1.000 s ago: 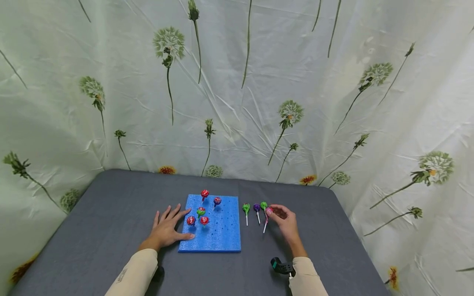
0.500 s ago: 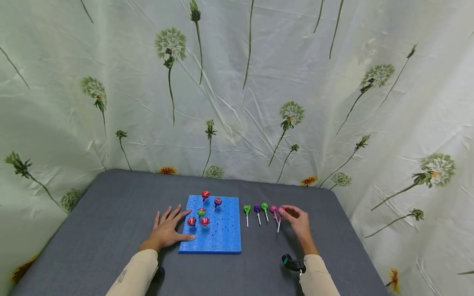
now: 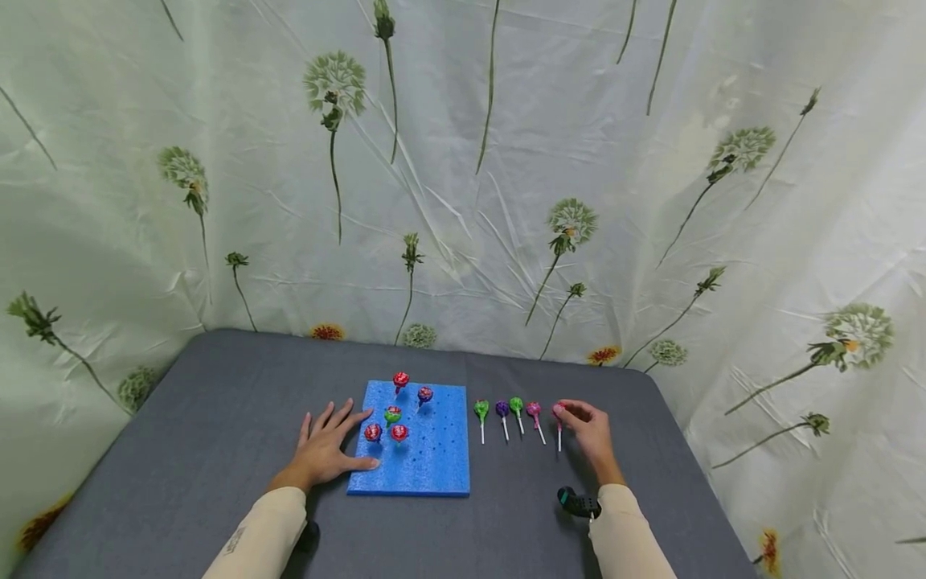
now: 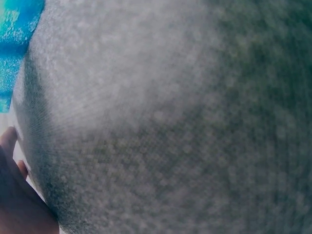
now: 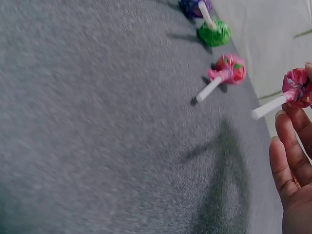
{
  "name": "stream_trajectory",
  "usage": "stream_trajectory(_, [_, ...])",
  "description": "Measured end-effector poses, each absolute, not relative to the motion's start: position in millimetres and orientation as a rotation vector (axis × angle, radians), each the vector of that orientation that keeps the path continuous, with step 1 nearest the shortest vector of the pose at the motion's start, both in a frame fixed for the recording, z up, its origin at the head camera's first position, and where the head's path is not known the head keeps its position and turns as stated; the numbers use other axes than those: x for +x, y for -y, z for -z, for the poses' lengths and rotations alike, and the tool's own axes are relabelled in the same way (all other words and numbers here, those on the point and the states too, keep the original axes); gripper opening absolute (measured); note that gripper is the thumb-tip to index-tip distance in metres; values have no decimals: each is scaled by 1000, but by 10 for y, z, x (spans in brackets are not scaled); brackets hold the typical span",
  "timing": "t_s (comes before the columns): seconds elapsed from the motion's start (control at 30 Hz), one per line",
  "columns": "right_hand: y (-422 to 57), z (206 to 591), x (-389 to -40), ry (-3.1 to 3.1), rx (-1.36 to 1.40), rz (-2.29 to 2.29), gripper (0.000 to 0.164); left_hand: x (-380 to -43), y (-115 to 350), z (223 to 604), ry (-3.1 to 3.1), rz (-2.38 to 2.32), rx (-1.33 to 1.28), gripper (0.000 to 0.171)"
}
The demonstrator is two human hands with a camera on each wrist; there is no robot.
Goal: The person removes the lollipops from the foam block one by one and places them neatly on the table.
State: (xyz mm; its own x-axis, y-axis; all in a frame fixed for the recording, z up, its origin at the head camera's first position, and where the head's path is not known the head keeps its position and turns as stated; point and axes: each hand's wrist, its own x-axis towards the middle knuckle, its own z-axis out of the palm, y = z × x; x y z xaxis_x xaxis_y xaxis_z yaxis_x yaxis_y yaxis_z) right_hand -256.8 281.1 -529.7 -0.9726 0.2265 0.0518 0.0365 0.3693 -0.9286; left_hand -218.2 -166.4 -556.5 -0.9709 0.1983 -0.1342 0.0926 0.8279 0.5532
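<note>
My right hand [image 3: 592, 438] pinches a pink-wrapped lollipop [image 3: 558, 411] by its head, between thumb and fingers. In the right wrist view the held lollipop's white stick [image 5: 269, 107] points away from the fingers, above the grey cloth. To its left, a row of loose lollipops lies on the cloth: green [image 3: 481, 409], purple [image 3: 502, 408], another green [image 3: 516, 404] and pink [image 3: 534, 410]. My left hand [image 3: 324, 452] rests spread at the left edge of a blue foam board [image 3: 437, 474], its thumb and forefinger on it. Several lollipops, such as a red one [image 3: 401, 379], stand in the board.
Small holes dot the right part of the board. A dark grey cloth [image 3: 499, 531] covers the table, and a pale curtain [image 3: 463, 305] printed with flowers hangs along its back and sides. A black wrist device [image 3: 576, 503] sits by the right sleeve.
My right hand has moved to the right with the pink lollipop, away from the row. The other pink lollipop now lies fully visible at the row's end. The left hand stays put.
</note>
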Motion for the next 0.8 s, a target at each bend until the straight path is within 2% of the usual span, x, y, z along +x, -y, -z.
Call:
stream_trajectory(0.23, [-2909,5320,-2657,2513,-311,-1615,35,-2195,1656,5582,-2817,-826,217,102])
stream_trajectory(0.8, [-2853,5460,-2824,2545,-403,-1589,27,-2193,1663,5604,-2827,-807,198,101])
